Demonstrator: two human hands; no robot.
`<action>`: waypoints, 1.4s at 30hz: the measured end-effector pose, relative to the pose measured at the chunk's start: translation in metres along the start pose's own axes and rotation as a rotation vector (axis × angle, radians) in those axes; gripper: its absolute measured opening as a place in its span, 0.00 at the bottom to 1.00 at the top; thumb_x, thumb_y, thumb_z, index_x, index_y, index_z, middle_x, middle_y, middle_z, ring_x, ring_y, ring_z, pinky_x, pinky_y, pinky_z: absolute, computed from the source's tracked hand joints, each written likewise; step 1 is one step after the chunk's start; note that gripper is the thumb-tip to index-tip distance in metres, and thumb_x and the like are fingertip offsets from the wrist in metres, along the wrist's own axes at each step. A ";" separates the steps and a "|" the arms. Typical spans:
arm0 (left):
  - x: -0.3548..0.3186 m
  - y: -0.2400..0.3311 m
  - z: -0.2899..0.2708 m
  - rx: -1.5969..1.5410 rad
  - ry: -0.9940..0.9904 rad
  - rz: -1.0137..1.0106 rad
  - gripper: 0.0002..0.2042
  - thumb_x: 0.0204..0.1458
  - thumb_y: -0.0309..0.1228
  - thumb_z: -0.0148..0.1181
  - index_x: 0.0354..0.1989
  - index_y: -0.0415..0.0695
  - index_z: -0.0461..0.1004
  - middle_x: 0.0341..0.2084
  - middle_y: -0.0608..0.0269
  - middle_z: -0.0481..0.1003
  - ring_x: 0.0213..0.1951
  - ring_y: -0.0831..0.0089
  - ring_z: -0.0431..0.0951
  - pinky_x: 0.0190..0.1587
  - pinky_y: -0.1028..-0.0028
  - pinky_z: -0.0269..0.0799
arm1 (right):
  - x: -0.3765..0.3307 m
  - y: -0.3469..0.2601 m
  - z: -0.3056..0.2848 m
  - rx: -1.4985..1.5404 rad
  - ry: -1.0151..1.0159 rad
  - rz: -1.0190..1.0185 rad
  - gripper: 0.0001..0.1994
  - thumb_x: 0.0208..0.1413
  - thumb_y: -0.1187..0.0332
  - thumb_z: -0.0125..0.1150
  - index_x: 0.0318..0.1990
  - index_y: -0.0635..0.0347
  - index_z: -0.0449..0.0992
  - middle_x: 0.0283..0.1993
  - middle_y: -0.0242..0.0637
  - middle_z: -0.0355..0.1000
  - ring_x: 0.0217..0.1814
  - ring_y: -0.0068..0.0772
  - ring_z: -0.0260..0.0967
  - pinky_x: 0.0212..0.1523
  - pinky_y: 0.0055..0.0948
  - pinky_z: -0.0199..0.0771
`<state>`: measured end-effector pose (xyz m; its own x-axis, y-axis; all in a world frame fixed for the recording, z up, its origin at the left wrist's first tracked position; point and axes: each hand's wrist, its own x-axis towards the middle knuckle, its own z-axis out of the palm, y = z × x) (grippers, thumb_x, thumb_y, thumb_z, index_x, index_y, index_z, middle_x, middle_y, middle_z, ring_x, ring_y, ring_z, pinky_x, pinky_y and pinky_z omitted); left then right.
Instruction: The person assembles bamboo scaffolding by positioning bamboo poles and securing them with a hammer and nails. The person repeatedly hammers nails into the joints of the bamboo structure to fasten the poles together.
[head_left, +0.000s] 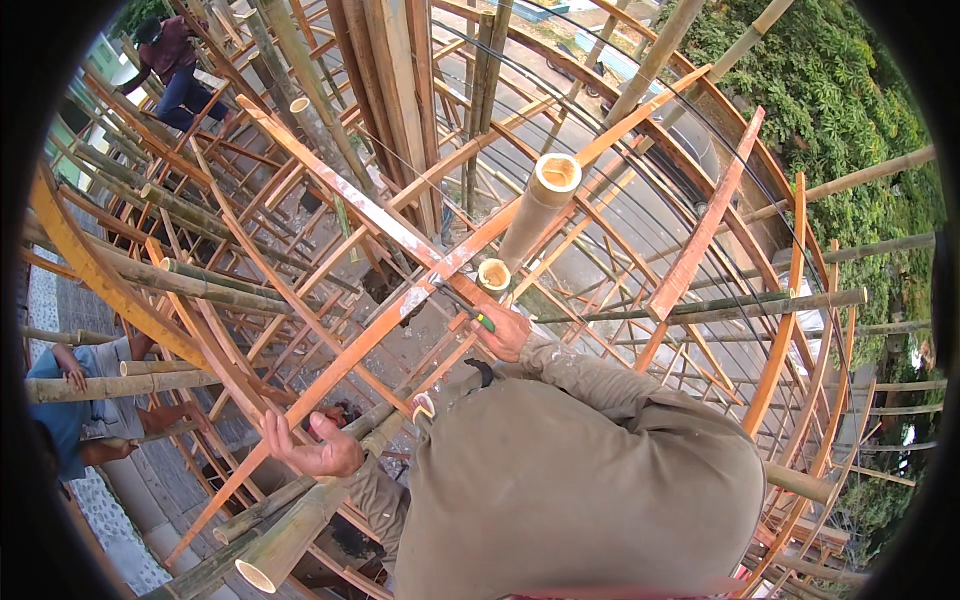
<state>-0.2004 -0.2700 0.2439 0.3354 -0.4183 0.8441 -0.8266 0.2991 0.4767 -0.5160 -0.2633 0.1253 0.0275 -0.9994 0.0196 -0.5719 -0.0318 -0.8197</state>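
Observation:
My right hand (505, 332) is closed round a hand tool (484, 321) with a green and black handle. Its dark shaft points toward the joint where reddish wooden battens cross; the tool's kind cannot be made out. One batten (360, 350) slopes from this joint down to the left, with whitish smears near the top. Beside its lower part, my left hand (315, 448) is palm up with fingers spread, seemingly touching the wood without gripping it. Another smeared batten (340, 190) runs up and left from the joint. Just above my right hand stand cut bamboo poles (535, 220).
Bamboo and timber framework surrounds me high above the ground. A bamboo end (270, 565) juts out below my left hand. One person (180, 75) is on the frame at upper left, another (100, 390) at left. Cables (640, 130) and trees (830, 110) lie right.

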 end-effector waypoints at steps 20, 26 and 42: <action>0.046 0.139 0.175 -0.867 -0.872 0.350 0.17 0.48 0.28 0.69 0.48 0.40 0.77 0.49 0.52 0.77 0.53 0.53 0.75 0.58 0.58 0.67 | -0.182 0.072 -0.046 -0.292 0.560 0.686 0.18 0.60 0.57 0.63 0.46 0.61 0.70 0.45 0.54 0.74 0.46 0.63 0.74 0.43 0.53 0.72; 0.075 0.250 0.235 -1.063 -0.739 0.694 0.23 0.51 0.44 0.70 0.49 0.40 0.78 0.48 0.53 0.78 0.52 0.56 0.76 0.56 0.57 0.68 | -0.247 0.092 -0.060 -0.454 0.401 0.874 0.22 0.56 0.57 0.67 0.49 0.60 0.67 0.48 0.53 0.71 0.49 0.62 0.73 0.47 0.55 0.74; 0.029 0.284 0.273 -0.513 -1.006 0.909 0.14 0.56 0.45 0.65 0.46 0.53 0.80 0.42 0.64 0.79 0.47 0.59 0.79 0.47 0.61 0.75 | -0.308 0.056 0.014 -0.287 0.469 1.048 0.21 0.51 0.66 0.67 0.52 0.56 0.68 0.50 0.49 0.69 0.52 0.60 0.71 0.50 0.53 0.73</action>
<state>-0.5485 -0.4312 0.3363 -0.8386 -0.2690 0.4736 -0.2543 0.9623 0.0964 -0.5449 0.0426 0.0650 -0.8336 -0.4437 -0.3289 -0.3009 0.8642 -0.4032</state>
